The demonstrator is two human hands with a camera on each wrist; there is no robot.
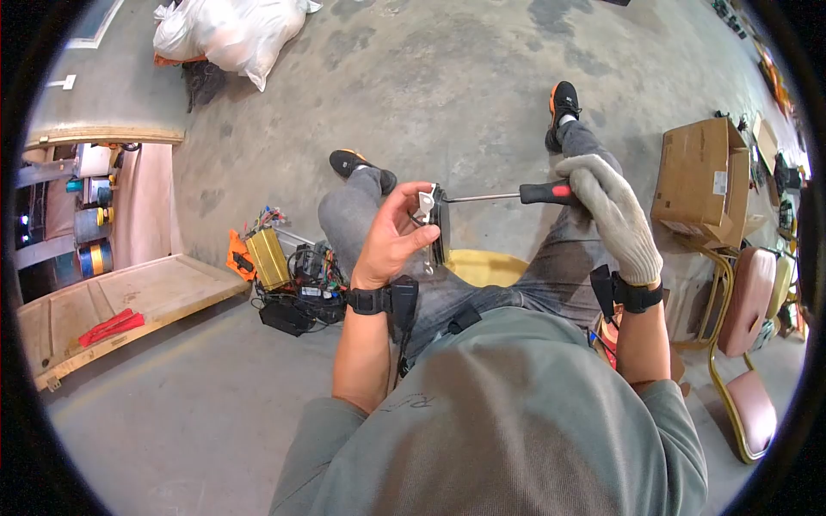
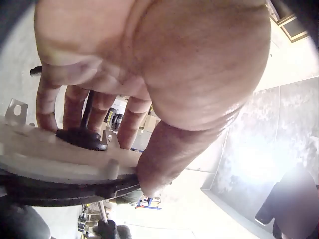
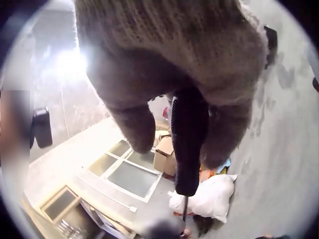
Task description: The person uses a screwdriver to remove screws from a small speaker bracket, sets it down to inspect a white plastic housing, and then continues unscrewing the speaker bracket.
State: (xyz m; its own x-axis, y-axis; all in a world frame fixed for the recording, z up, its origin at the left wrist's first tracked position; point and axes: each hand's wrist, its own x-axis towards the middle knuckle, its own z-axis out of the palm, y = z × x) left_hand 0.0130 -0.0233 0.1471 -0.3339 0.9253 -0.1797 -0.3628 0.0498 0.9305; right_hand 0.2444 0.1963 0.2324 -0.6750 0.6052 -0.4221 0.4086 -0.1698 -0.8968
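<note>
My bare left hand grips a dark finned metal part with a white bracket, held upright above my lap. In the left wrist view the fingers curl over the part's pale plate and the thumb presses its edge. My right hand, in a knit work glove, grips the black and red handle of a screwdriver. Its steel shaft runs left and its tip meets the top of the part. The right wrist view shows the gloved fingers wrapped round the black handle.
I sit on a yellow stool over a concrete floor. A heap of wired electronic units lies at my left, beside a wooden pallet. A cardboard box and red-seated chairs stand at right. White sacks lie far ahead.
</note>
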